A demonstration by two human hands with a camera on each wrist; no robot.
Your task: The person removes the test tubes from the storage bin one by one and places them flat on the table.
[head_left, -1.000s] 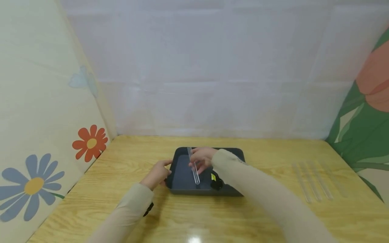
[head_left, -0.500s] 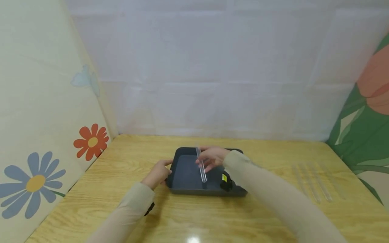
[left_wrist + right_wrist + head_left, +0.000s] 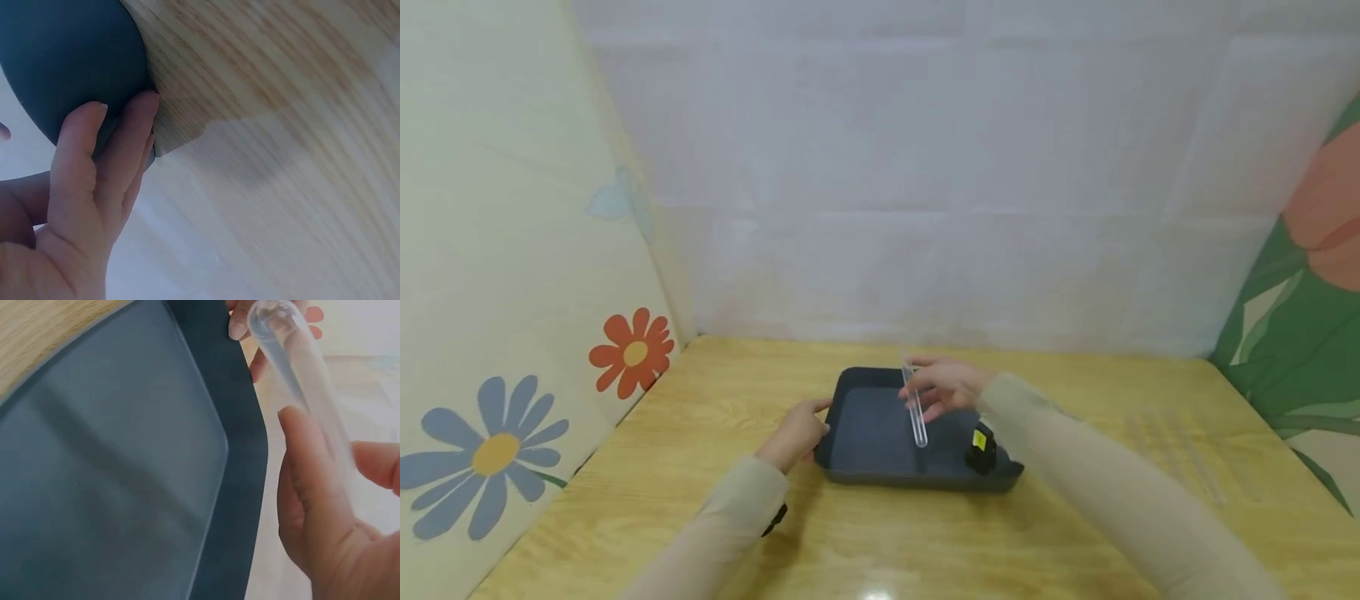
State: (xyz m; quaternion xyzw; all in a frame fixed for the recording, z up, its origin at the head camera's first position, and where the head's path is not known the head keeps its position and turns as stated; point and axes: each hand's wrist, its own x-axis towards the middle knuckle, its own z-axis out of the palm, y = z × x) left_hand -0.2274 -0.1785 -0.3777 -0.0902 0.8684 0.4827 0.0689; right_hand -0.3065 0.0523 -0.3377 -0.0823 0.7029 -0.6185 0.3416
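A clear test tube (image 3: 917, 421) slants over the dark grey tray (image 3: 868, 425) in the head view. My right hand (image 3: 946, 387) pinches it between thumb and fingers, with its rounded end toward me. In the right wrist view the tube (image 3: 294, 350) is held above the rim, and a soft shadow falls across the tray floor. At the tray's left side my left hand (image 3: 796, 435) grips the wall. The left wrist view has its fingers (image 3: 128, 137) lying along the outside of that wall.
Several faint clear tubes (image 3: 1204, 471) lie side by side on the wooden table (image 3: 700, 450) at the right. A black wrist camera with a yellow patch (image 3: 981, 446) hangs under the right wrist. A white cloth backs the table; flowered panels stand at both sides.
My right hand has carried the test tube to the right across the tray. My left hand keeps its hold at the tray's left side. The view has shifted slightly.
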